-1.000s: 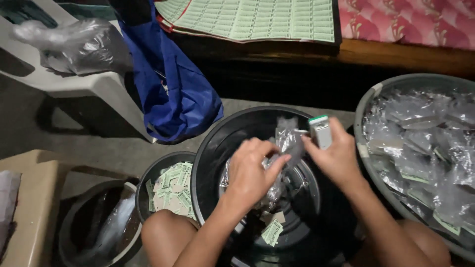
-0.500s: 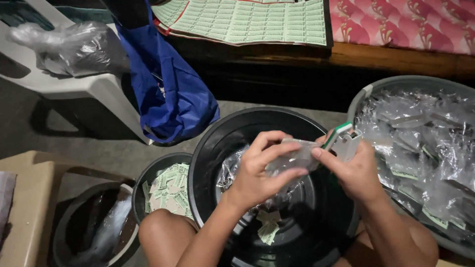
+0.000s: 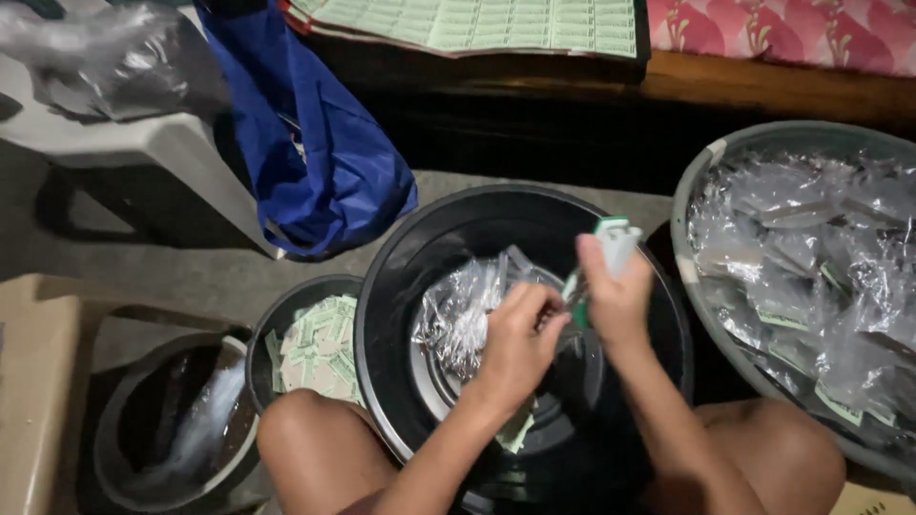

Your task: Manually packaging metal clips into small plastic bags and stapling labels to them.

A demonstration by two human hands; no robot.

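While the left hand (image 3: 515, 336) pinches a clear plastic packet (image 3: 460, 313), the right hand's (image 3: 615, 291) grip clasps a green-white stapler (image 3: 611, 240).

The setting was a home floor used as a packing area: a concrete floor (image 3: 191, 267), a plastic chair (image 3: 143, 153), a wooden bed frame (image 3: 763, 91), and basins of plastic packets (image 3: 811, 267).

Person seen from above. Both forearms are bare to the elbow, with no sleeve, watch, bracelet or glove in view. Left hand (image 3: 515, 339) and right hand (image 3: 615, 296) are bare, and no ring can be made out, though the light is dim. Both knees and thighs are uncovered at the lower edge of the frame. Any clothing lies outside the view.
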